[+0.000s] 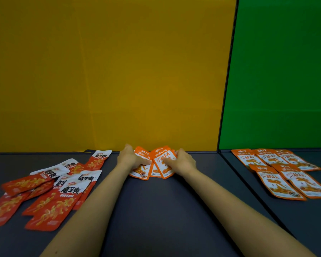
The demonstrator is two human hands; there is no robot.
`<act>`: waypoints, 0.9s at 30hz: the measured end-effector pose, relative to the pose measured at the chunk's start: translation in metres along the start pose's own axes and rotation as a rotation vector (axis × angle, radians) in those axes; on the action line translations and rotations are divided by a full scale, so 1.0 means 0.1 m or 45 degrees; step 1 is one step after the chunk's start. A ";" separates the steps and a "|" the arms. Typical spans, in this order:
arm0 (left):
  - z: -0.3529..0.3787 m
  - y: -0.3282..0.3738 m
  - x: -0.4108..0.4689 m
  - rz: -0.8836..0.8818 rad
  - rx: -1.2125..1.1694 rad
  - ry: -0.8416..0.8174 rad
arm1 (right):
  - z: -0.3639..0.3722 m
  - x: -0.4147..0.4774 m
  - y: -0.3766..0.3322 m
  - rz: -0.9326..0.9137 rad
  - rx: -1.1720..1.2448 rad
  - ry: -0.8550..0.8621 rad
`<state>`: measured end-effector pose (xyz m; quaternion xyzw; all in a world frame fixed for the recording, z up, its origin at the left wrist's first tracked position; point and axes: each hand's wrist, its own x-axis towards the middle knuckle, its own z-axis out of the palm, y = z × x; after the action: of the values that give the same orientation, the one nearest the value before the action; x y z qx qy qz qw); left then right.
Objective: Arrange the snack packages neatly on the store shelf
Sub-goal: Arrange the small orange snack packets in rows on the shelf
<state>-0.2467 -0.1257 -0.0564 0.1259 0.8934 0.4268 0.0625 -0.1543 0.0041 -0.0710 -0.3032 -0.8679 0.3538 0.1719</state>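
Observation:
A small fan of orange-and-white snack packets (156, 160) stands tilted near the back of the dark shelf (156, 210), against the yellow wall. My left hand (131, 158) grips the fan's left side, thumb across the front. My right hand (183, 162) grips its right side, fingers on the front packet. A loose, overlapping heap of red-and-white packets (50, 190) lies on the shelf at the left. Several orange packets (283, 171) lie flat in rows on the shelf section at the right.
A yellow back panel (109, 71) rises behind the middle and left of the shelf, a green panel (285, 71) behind the right. A thin dark divider line (248, 184) runs diagonally between the two shelf sections.

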 end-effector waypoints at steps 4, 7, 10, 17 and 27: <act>0.00 -0.03 0.01 -0.003 -0.155 -0.024 | 0.01 -0.01 0.00 -0.019 0.286 -0.044; 0.02 -0.05 0.00 0.115 -0.257 -0.051 | -0.03 -0.01 0.03 -0.004 0.396 -0.020; 0.01 -0.03 -0.06 0.217 -0.373 -0.023 | -0.12 -0.05 0.03 0.003 0.497 0.013; -0.12 0.07 -0.36 0.251 -0.734 0.055 | -0.64 -0.34 0.07 -0.132 0.782 0.029; 0.39 0.73 -1.14 0.256 -0.887 -0.198 | -2.40 -0.87 1.14 -0.171 1.047 0.328</act>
<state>-0.1163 -0.0839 -0.0237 0.2164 0.6704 0.6983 0.1271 0.0809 0.1347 0.0058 -0.1942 -0.6442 0.6171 0.4080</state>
